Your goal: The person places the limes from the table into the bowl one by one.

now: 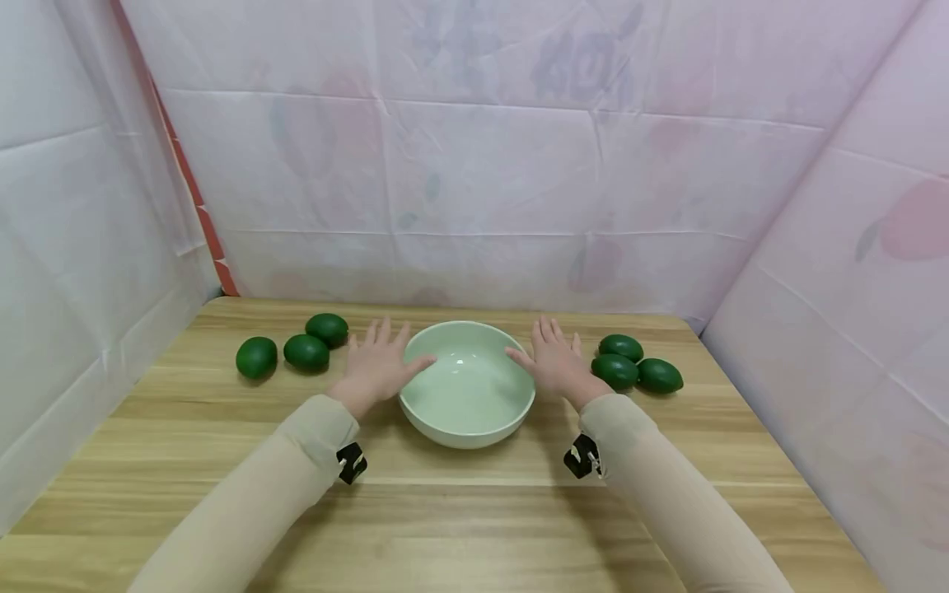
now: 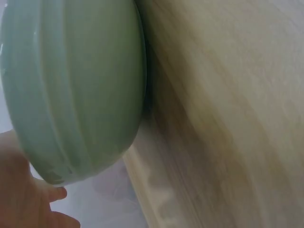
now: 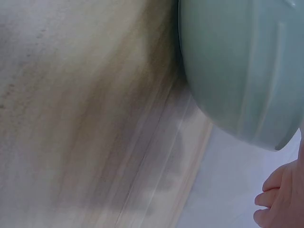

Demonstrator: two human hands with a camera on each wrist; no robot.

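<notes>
Both hands are resting flat on the light wooden desk (image 1: pixel 474 527), one on each side of the round pale-green ceramic bowl (image 1: pixel 467 387), which is sitting empty near the desk's middle. The left hand (image 1: pixel 378 362) is lying w/ fingers straight and spread, thumb reaching toward the bowl's left rim, holding nothing. The right hand (image 1: pixel 556 362) is mirroring it, fingers straight, thumb pointing at the right rim, also holding nothing. Whether the thumbs are actually touching the rim, can't tell from the head view; wrist views are only showing the bowl's outer wall close up w/ a bit of each hand at the edge.

Three dark green oval fruits (image 1: pixel 306 352) are lying just beyond the left hand, spread in a loose row. Three more dark green oval fruits (image 1: pixel 630 366) are clustering tight together just beside the right hand. Both long beige sleeves (image 1: pixel 667 486) are showing, w/ pale printed cloth hanging behind and at the sides.

Judgement on doing this well: each hand is already near its own group, so each should prob. be taking its nearest fruit, curling fingers fully round the smooth oval body since it may roll, and avoiding bumping the bowl's rim.
</notes>
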